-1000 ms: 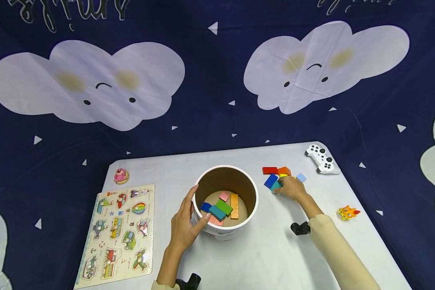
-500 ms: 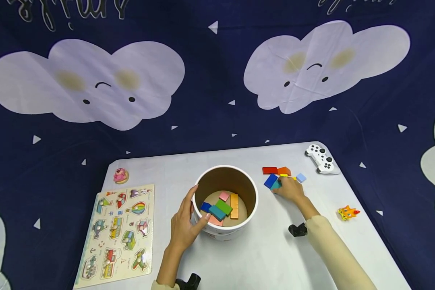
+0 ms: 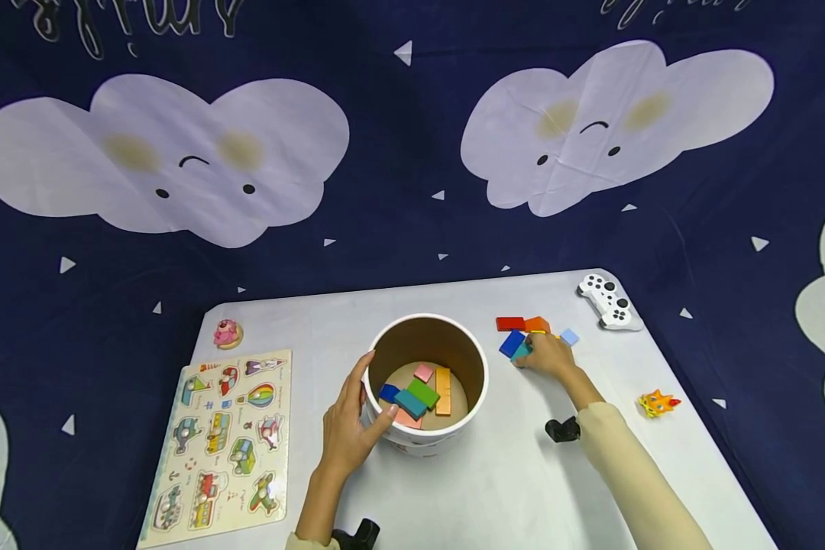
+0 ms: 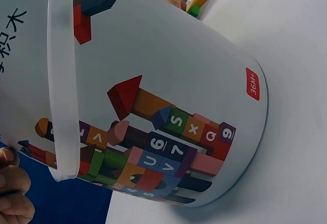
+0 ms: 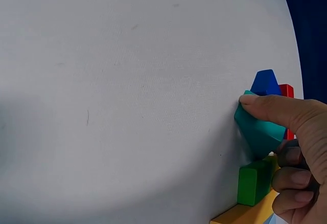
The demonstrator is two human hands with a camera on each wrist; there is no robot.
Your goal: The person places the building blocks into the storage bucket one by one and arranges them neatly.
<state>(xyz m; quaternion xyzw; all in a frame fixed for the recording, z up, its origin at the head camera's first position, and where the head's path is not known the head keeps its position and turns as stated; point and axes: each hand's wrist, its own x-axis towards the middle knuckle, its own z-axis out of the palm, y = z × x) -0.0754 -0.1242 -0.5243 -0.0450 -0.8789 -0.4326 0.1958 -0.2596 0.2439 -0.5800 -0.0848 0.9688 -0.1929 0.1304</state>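
My left hand (image 3: 349,434) holds the side of a white round bucket (image 3: 480,382), fingers along its left side and thumb at the near rim. Colourful building blocks are printed on the bucket's outside (image 4: 179,55). Loose blocks lie on its bottom, among them a green block (image 3: 423,394), an orange block (image 3: 443,391) and a teal block (image 3: 410,403). My right hand (image 3: 553,357) pinches another teal block (image 5: 259,132), its thumb on top. Beside it are a blue block (image 5: 265,83), a red block (image 5: 287,91) and a green block (image 5: 248,185). The palm hides part of this group.
A wooden picture puzzle board (image 3: 220,443) lies on the left of the white table (image 3: 481,496), with a pink toy (image 3: 228,334) behind it. A white game controller (image 3: 608,302) is at the back right, and an orange spiky toy (image 3: 658,402) nearer.
The right wrist and sleeve have shifted slightly left while the fingers stay at the teal block. My left hand and the bucket keep their place.
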